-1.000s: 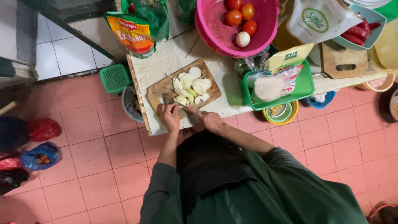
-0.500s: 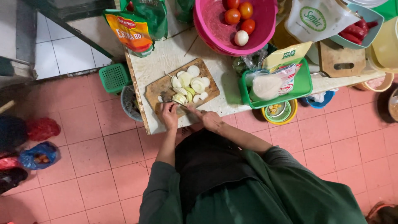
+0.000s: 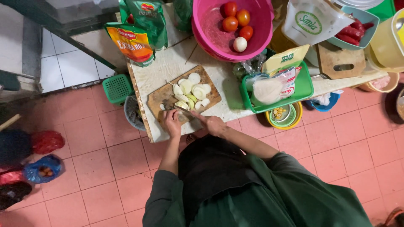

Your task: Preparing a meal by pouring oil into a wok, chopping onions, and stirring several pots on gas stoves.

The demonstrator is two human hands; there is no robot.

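A wooden cutting board lies on the white counter with several pale onion slices piled on it. My left hand presses down at the board's near edge, fingers curled over a small piece I cannot make out. My right hand grips a knife whose blade points left toward my left hand, low over the board.
A pink bowl with tomatoes and an egg stands behind the board. A green tray with bags sits to the right, orange and green pouches to the left. Green basket and bins stand on the pink tiled floor.
Both hands stay at the board's near edge; the knife has shifted slightly. The view has barely moved.
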